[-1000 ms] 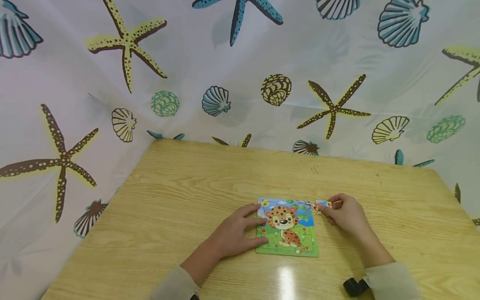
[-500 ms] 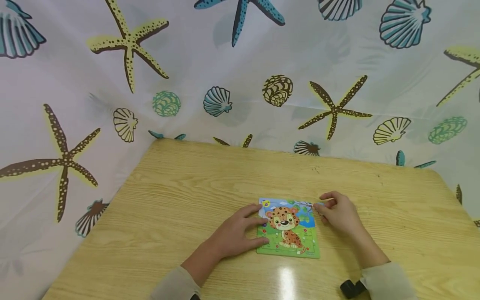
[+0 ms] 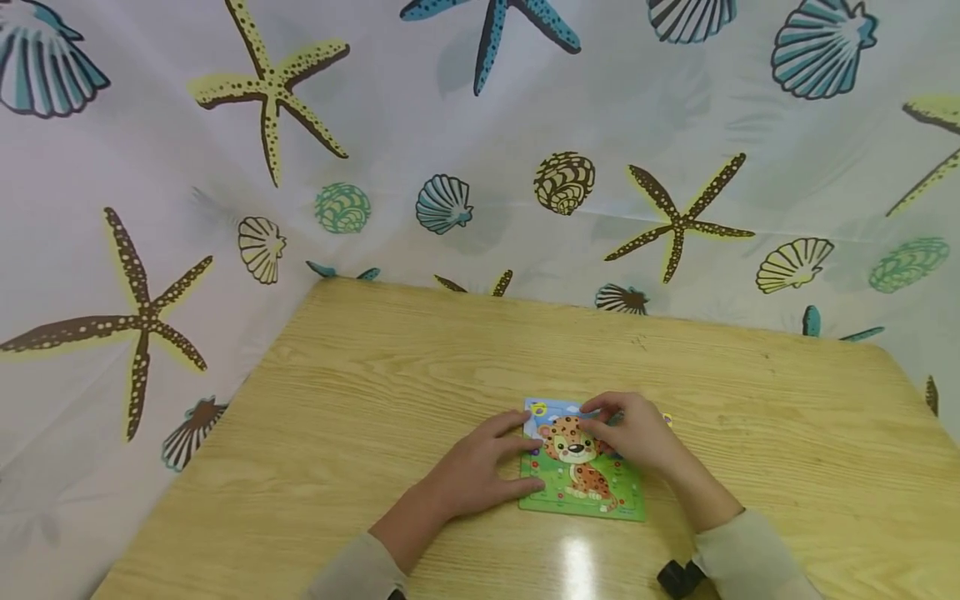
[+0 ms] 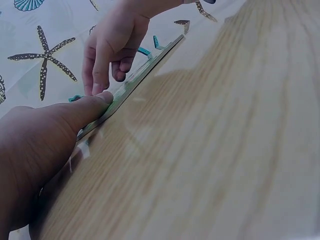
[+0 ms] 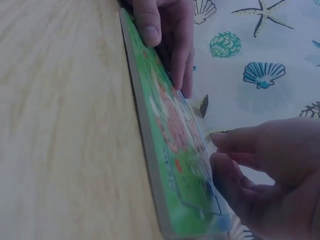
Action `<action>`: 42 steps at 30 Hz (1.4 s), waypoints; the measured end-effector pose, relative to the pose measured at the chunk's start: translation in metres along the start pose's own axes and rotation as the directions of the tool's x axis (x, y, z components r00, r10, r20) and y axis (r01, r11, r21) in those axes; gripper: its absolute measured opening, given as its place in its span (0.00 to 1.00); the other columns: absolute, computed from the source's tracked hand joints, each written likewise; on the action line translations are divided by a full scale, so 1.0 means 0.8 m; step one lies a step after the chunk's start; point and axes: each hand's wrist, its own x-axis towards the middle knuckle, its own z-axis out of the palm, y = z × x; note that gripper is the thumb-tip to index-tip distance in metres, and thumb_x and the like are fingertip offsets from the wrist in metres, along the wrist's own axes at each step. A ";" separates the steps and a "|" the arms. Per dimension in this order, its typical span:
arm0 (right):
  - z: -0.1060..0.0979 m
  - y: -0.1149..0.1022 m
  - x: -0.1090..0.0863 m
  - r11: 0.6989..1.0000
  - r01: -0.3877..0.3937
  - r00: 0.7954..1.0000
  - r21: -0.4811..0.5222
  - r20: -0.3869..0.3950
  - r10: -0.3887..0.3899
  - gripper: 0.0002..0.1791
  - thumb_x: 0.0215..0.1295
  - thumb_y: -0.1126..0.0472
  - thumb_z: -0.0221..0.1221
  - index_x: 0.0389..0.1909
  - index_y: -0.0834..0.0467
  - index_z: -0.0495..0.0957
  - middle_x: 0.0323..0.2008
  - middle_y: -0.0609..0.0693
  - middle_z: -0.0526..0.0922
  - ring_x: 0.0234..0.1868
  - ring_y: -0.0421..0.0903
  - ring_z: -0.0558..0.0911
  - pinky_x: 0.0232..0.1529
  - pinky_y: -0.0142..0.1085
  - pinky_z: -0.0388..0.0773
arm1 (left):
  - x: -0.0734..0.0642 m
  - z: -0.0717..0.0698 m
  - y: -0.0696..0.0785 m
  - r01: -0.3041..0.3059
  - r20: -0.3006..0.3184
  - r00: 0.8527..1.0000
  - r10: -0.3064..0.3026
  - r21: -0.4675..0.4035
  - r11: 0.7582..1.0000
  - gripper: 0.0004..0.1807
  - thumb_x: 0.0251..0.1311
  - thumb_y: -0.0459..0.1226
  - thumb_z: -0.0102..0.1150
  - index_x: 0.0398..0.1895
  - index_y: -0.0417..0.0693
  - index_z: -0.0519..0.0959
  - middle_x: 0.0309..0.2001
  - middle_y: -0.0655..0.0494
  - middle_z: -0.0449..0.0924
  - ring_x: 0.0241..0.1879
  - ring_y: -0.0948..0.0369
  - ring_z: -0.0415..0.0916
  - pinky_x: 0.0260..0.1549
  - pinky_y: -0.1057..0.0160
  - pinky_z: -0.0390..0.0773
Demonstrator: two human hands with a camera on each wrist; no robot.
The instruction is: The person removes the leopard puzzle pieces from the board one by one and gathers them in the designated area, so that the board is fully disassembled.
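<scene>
A square jigsaw puzzle (image 3: 588,487) with a cartoon leopard on green and blue lies flat on the wooden table. My left hand (image 3: 480,471) rests at its left side, with fingertips and thumb spread on the edge. In the left wrist view its thumb (image 4: 95,107) lies on the board's rim. My right hand (image 3: 633,429) is over the puzzle's upper right part, its bent finger and thumb tips at the leopard's head. In the right wrist view a small gap shows between them, with no piece visible there. The leopard's ear on that side is covered.
A small puzzle piece (image 3: 667,419) with yellow on it shows beside the board, mostly behind my right hand. A black object (image 3: 680,577) is at my right cuff. A white cloth (image 3: 480,125) with starfish and shells hangs behind the table (image 3: 390,350).
My right hand has moved left from the small piece beside the board to over the puzzle. That piece now stays behind on the right. My left hand keeps its place at the left edge.
</scene>
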 end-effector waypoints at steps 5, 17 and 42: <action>0.009 -0.011 0.006 0.998 0.046 0.997 -0.033 0.067 -0.044 0.12 0.68 0.61 0.62 0.50 0.58 0.84 0.32 0.51 0.82 0.22 0.42 0.77 0.21 0.32 0.74 | 0.001 -0.001 0.001 0.000 0.004 1.000 0.000 -0.005 1.000 0.29 0.59 0.58 0.66 0.60 0.56 0.81 0.73 0.53 0.65 0.74 0.52 0.61 0.70 0.49 0.68; 0.025 -0.021 0.002 0.969 0.100 0.993 -0.227 0.088 -0.082 0.14 0.70 0.60 0.61 0.55 0.53 0.82 0.43 0.56 0.71 0.35 0.45 0.70 0.34 0.34 0.71 | 0.000 -0.001 0.003 0.012 0.017 1.000 -0.012 -0.004 1.000 0.29 0.60 0.59 0.65 0.61 0.56 0.81 0.74 0.53 0.64 0.74 0.52 0.61 0.70 0.49 0.69; 0.021 0.008 -0.014 0.995 0.098 0.992 -0.013 -0.072 -0.099 0.17 0.72 0.66 0.57 0.59 0.56 0.75 0.40 0.56 0.78 0.23 0.40 0.73 0.22 0.29 0.73 | 0.003 0.004 0.002 0.026 0.009 1.000 -0.026 -0.014 1.000 0.30 0.58 0.60 0.65 0.60 0.58 0.81 0.74 0.56 0.64 0.74 0.52 0.60 0.71 0.49 0.67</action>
